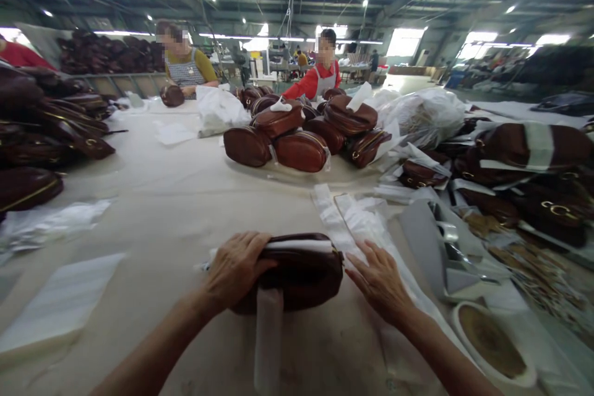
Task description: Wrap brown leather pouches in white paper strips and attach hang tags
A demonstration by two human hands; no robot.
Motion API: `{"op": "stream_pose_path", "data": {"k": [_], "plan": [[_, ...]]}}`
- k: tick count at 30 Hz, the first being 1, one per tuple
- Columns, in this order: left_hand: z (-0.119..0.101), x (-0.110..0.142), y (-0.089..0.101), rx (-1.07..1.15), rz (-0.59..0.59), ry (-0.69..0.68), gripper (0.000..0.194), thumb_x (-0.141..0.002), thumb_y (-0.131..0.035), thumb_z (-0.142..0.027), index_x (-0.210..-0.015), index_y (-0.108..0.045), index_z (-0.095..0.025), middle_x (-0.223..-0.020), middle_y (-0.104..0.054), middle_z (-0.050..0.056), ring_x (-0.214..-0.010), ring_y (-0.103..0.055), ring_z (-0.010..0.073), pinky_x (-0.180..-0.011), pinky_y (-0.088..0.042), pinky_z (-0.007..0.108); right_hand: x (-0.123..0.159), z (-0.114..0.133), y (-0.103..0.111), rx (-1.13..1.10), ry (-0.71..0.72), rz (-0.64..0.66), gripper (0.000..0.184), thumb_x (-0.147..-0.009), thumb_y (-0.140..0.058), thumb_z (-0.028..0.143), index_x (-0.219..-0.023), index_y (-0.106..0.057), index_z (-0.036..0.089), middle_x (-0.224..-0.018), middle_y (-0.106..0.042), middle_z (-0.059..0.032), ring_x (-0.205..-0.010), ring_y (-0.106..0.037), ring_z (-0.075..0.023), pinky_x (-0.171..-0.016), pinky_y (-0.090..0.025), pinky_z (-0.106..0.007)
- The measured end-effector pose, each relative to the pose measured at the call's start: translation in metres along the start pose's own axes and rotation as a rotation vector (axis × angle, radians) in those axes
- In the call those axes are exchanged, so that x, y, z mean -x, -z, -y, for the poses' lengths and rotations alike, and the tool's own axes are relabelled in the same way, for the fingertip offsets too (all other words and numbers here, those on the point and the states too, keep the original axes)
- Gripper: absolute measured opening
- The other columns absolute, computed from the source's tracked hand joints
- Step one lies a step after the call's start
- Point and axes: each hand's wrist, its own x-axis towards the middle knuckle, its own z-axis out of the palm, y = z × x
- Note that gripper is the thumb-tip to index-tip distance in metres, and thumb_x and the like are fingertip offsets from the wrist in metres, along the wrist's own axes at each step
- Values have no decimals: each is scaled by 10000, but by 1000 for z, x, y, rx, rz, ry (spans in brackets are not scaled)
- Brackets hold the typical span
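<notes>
A dark brown leather bag (pixel 301 275) lies on the cloth-covered table (pixel 176 210) right in front of me, with a white paper strip along its top and another hanging down its front. My left hand (pixel 234 269) is wrapped over the bag's left end, fingers curled on it. My right hand (pixel 380 281) lies flat with fingers stretched, just right of the bag, on a long clear plastic sleeve (pixel 352 223).
A heap of brown bags (pixel 301 133) sits mid-table. More bags are stacked at the left (pixel 41 124) and right (pixel 524 167). Two people work at the far end. A white bowl (pixel 492 340) and grey card pieces (pixel 436 247) lie at my right.
</notes>
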Motion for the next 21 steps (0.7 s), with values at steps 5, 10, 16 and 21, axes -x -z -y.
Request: {"op": "stream_pose_path", "data": {"k": [5,10,16,21], "plan": [[23,-9,14,340,135,407,409,-841,-440,-516,-1028,-582,-182,-919,-660,25,-838,-606,201,-762,-466,295,14,37,-15,32,76,26,316,-891,-520,337,-1155,-591,179,-1291,-540,-144,-1261,-405,-324,-1040,-284,-549],[37,-18,24,640,205,629,443,-772,-531,-544,-1018,-599,-182,-862,-645,-18,-814,-581,189,-728,-443,253,-1,76,-12,-120,92,37,313,-918,-476,301,-1201,-532,179,-1148,-601,-113,-1062,-527,-248,-918,-397,-437],[63,-24,12,1009,148,846,428,-659,-677,-531,-861,-590,-165,-651,-588,-44,-553,-504,117,-524,-388,212,30,58,-4,-121,133,8,270,-911,-451,192,-1165,-540,170,-1098,-602,-113,-987,-526,-233,-811,-408,-368],[58,-44,8,1172,194,987,466,-566,-754,-530,-788,-593,-153,-595,-590,-32,-487,-498,109,-485,-374,221,53,71,-14,-72,76,14,260,-877,-502,195,-1128,-569,174,-1031,-624,-91,-900,-534,-228,-786,-391,-359]]}}
